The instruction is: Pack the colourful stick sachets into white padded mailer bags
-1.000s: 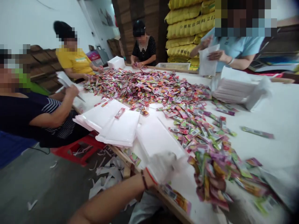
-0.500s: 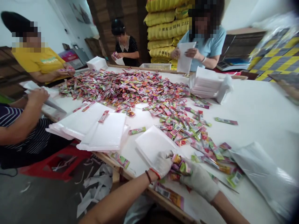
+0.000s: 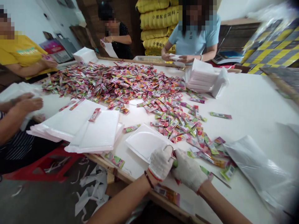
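Head view: knit-gloved left hand [image 3: 161, 162], right hand [image 3: 190, 171] together, lower centre, clamped on mostly hidden packets [image 3: 175, 163]; tabletop [image 3: 252, 99] smooth, white.

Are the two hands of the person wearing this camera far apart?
No, the gloved left hand and gloved right hand are close together, with a bit of coloured packets showing between them.

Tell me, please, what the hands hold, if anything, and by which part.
Left hand and right hand together hold small packets; the gripped part is hidden.
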Available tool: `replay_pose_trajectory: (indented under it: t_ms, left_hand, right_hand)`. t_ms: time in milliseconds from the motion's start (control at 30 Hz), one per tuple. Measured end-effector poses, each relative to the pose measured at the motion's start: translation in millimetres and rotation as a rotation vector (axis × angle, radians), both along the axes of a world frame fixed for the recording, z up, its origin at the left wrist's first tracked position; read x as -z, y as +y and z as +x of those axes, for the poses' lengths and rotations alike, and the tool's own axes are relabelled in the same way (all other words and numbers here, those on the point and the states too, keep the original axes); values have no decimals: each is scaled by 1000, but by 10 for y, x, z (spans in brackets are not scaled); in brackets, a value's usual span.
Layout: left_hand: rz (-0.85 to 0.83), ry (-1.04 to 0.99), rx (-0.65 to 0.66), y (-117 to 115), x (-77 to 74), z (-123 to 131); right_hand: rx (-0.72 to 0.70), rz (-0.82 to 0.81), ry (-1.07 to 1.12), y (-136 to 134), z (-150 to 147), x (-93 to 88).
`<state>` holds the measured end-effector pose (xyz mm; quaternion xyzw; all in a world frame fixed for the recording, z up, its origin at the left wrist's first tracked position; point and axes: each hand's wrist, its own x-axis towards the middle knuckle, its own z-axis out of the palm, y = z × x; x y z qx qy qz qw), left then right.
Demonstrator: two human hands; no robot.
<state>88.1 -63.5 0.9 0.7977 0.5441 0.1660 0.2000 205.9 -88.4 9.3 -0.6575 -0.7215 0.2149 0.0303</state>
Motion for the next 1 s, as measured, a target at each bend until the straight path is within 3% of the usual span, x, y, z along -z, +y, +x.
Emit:
replay_pose_trajectory:
  t_ms: [67, 133, 267, 367, 467, 633, 767, 900, 1000]
  left_hand:
    - [-17, -58, 0, 26, 79, -61]
    - [-4, -67, -6, 45, 89, -124]
    - [47, 129, -80, 1, -97, -224]
    - [68, 206, 30, -94, -231, -192]
    - [96, 123, 135, -140, -211, -111]
    - [40, -126, 46, -76, 27, -170]
    - [57, -217, 108, -121, 143, -187]
    - [-10, -411, 21, -102, 39, -186]
    - [-277, -832, -194, 44, -215, -291]
  right_hand:
    - [-15, 156, 5, -90, 23, 45]
    - [-63, 198, -30, -133, 32, 64]
    - [-72, -2, -116, -16, 2, -38]
    - [-30, -122, -153, 119, -41, -137]
    - [36, -177, -126, 141, -21, -126]
    - [-61, 111, 233, -100, 185, 178]
    - [-65, 237, 430, -129, 147, 402]
    - [25, 141, 668, 40, 85, 320]
    - [178, 77, 1008, 75, 251, 146]
